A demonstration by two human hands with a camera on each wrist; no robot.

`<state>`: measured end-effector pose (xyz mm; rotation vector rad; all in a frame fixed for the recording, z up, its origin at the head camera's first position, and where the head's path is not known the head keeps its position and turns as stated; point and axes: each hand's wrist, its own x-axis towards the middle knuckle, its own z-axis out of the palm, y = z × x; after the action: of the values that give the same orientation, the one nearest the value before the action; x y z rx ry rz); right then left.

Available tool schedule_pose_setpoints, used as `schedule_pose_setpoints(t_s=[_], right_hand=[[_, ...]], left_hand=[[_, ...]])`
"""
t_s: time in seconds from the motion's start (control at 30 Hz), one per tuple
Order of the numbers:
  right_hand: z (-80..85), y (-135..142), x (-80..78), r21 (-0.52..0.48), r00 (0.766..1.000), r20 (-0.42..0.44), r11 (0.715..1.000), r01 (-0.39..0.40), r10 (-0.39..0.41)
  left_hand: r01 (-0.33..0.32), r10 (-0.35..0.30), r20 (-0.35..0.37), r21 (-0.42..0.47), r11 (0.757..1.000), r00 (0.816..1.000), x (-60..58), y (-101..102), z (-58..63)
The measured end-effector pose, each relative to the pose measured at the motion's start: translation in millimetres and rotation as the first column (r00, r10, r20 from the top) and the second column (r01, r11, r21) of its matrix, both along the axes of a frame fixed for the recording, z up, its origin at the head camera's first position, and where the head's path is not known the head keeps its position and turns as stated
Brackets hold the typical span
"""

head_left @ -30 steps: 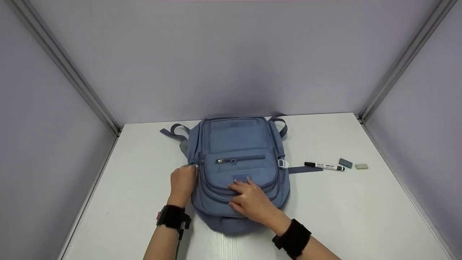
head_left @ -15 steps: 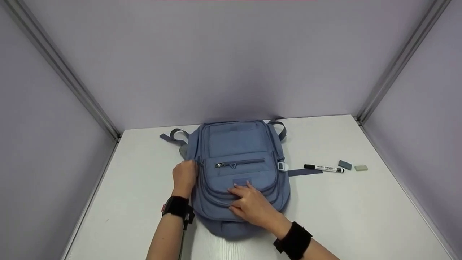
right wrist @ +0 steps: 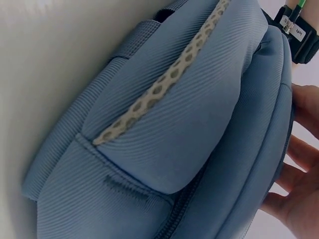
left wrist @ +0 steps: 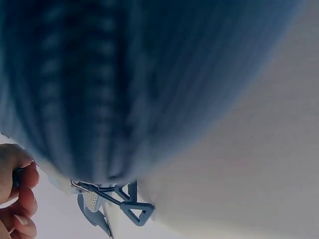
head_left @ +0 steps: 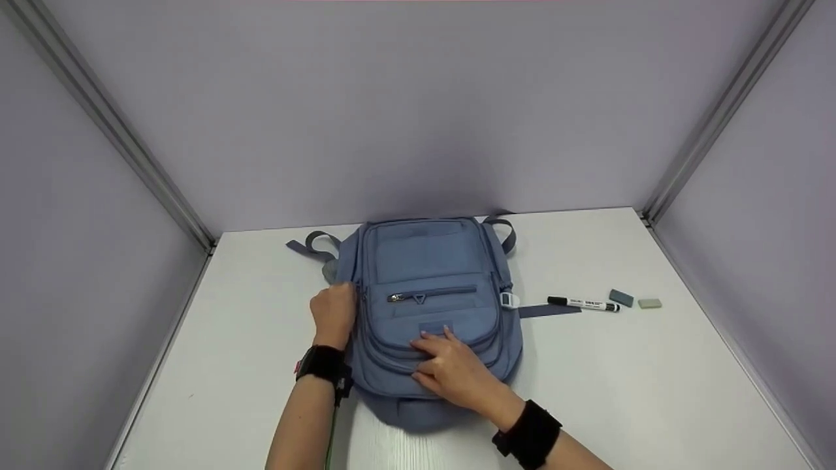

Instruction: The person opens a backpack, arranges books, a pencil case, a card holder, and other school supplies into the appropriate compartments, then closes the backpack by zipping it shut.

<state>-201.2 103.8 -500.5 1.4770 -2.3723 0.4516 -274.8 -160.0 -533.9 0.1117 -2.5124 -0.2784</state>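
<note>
A blue backpack [head_left: 428, 254] lies front side up on the white table. My left hand [head_left: 334, 314] is at its left edge, fingers curled. In the left wrist view, thumb and fingers pinch a small dark zipper pull [left wrist: 17, 177], mostly hidden by the fingers. Two triangular pulls [left wrist: 137, 211] hang close by, beyond a blurred zipper [left wrist: 82, 99]. My right hand [head_left: 454, 372] rests on the lower front pocket with fingers spread. In the right wrist view, its fingers touch the backpack's front face, beside the side pocket with mesh trim [right wrist: 159, 89].
To the right of the backpack lie a black-and-white marker [head_left: 583, 303], a dark blue-grey block [head_left: 621, 298] and a pale green block [head_left: 650, 303]. A loose strap [head_left: 548, 311] reaches toward the marker. Grey-white panels [head_left: 418, 111] enclose the table at the back and sides.
My left hand has moved a little up along the backpack's left edge, away from me. My right hand has stayed on the front pocket. The view has shifted slightly.
</note>
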Motion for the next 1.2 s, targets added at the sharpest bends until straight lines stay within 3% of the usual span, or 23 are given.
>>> schedule_pose_setpoints(t_s=[0.23,0.37,0.5,0.6,0.8,0.93,1.2], right_hand=[[-1.9,-1,0.2,-0.009,1.000,0.009,1.000,0.000,0.000],[-3.5,0,-0.2,-0.014,1.000,0.023,1.000,0.009,-0.009],[-4.3,2,-1.5,-0.038,0.997,0.067,0.999,0.028,-0.025],[-4.7,5,-2.7,-0.077,0.995,0.091,0.996,0.050,-0.043],[-5.3,13,-10.1,-0.131,0.991,0.036,0.982,0.136,-0.133],[-5.8,25,-19.7,-0.121,0.976,-0.001,0.968,0.218,-0.219],[-6.2,51,-36.0,-0.038,0.948,0.075,0.949,0.314,-0.310]], left_hand=[[-0.007,0.004,0.108,0.035,0.999,0.994,5.0,-5,2.3],[0.001,-0.009,0.124,0.062,0.998,0.992,6.7,-7,5.5],[0.095,-0.102,0.087,0.089,0.992,0.991,8.7,-6,10.6],[0.175,-0.188,0.093,0.134,0.975,0.978,10.6,-6,13.8],[0.236,-0.254,0.134,0.137,0.962,0.958,12.7,-6,13.2],[0.252,-0.268,0.107,0.136,0.958,0.958,14.8,-8,12.4],[0.223,-0.260,0.105,0.274,0.936,0.960,23.0,-9,17.3]])
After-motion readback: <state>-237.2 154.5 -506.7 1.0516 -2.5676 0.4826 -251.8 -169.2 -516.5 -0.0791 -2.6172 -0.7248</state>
